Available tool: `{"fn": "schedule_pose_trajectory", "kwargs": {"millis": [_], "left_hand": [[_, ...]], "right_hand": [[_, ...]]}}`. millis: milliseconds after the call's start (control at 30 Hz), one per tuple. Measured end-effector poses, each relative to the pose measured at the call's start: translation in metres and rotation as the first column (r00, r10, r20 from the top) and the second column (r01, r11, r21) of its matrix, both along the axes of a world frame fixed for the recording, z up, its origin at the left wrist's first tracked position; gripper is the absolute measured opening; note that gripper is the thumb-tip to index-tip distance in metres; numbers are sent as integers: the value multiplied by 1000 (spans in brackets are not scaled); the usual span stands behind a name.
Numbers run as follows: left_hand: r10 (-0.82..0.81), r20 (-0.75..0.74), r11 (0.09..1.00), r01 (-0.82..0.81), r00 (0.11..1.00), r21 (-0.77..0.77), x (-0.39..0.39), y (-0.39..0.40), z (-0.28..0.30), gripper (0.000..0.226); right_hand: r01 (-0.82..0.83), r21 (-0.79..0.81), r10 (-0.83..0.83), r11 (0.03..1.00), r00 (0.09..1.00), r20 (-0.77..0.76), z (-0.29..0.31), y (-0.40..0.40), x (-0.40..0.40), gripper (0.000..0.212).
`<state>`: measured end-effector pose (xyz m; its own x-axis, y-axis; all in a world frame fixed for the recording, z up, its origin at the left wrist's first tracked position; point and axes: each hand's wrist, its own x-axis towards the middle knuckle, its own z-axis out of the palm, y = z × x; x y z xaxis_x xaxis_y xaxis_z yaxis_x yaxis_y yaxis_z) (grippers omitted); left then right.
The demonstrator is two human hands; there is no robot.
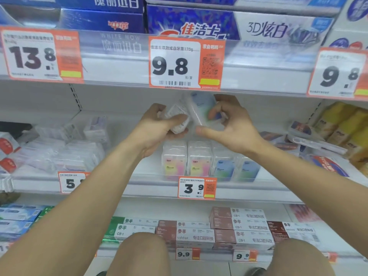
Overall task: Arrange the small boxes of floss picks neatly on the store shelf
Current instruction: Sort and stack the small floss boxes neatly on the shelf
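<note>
Both hands are raised in front of the middle shelf (151,183). My left hand (157,128) grips a small clear floss pick box (178,116), its back label facing me. My right hand (231,126) holds a second clear box with a blue and green label (203,108), tilted against the first one. Below them a row of several floss pick boxes stands upright at the shelf front: pink-and-yellow ones (175,161) on the left and blue ones (224,166) on the right.
An upper shelf with toothpaste cartons (191,26) and a 9.8 price tag (186,63) hangs just above my hands. Clear packs (79,154) lie at the left, yellow boxes (346,128) at the right. Toothpaste boxes (199,234) fill the shelf below, above my knees.
</note>
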<state>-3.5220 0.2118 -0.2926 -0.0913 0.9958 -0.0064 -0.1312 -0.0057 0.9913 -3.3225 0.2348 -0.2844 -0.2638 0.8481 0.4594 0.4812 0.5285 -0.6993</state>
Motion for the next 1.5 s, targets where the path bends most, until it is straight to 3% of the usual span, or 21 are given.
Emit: {"fn": "schedule_pose_trajectory", "kwargs": {"millis": [133, 233, 300, 433, 500, 633, 767, 967, 1133, 1233, 1333, 1500], "left_hand": [[-24, -124, 992, 39, 992, 116, 4, 0, -5, 51], [95, -328, 972, -16, 940, 233, 5, -1, -11, 59], [165, -378, 959, -59, 911, 277, 8, -4, -14, 50], [124, -313, 963, -38, 942, 265, 24, -12, -18, 19], [180, -315, 945, -75, 932, 317, 24, -14, -21, 28], [276, -372, 930, -148, 886, 336, 15, -9, -21, 73], [269, -447, 951, -161, 853, 265, 11, 3, -16, 74], [211, -333, 973, -164, 919, 163, 6, 18, -19, 64], [202, -277, 977, -173, 940, 126, 8, 27, -20, 43], [178, -346, 981, -139, 921, 135, 9, 34, -21, 37], [169, -377, 984, -136, 911, 114, 10, 40, -22, 45], [109, -507, 992, -62, 855, 108, 9, 50, -29, 48]], "right_hand": [[3, -98, -16, 995, 990, -138, -1, -10, -4, 33], [37, -226, -103, 973, 951, -291, 0, -13, -5, 56], [-31, -379, -158, 925, 875, -457, 1, -16, -5, 72], [-225, -497, -121, 838, 812, -571, -3, -20, -14, 68], [-250, -516, -124, 819, 802, -585, -5, -17, -15, 72], [-224, -540, -153, 811, 810, -566, 1, -10, -8, 69], [-151, -508, -166, 848, 835, -525, 9, -4, 3, 51], [-70, -435, -215, 898, 792, -572, 10, 21, 30, 42], [156, -331, -286, 931, 875, -391, 7, 46, 50, 28], [151, -404, -271, 902, 927, -259, 9, 57, 60, 32], [96, -469, -153, 878, 985, -86, 9, 63, 60, 37], [175, -491, -130, 854, 984, 125, 16, 69, 59, 46]]}}
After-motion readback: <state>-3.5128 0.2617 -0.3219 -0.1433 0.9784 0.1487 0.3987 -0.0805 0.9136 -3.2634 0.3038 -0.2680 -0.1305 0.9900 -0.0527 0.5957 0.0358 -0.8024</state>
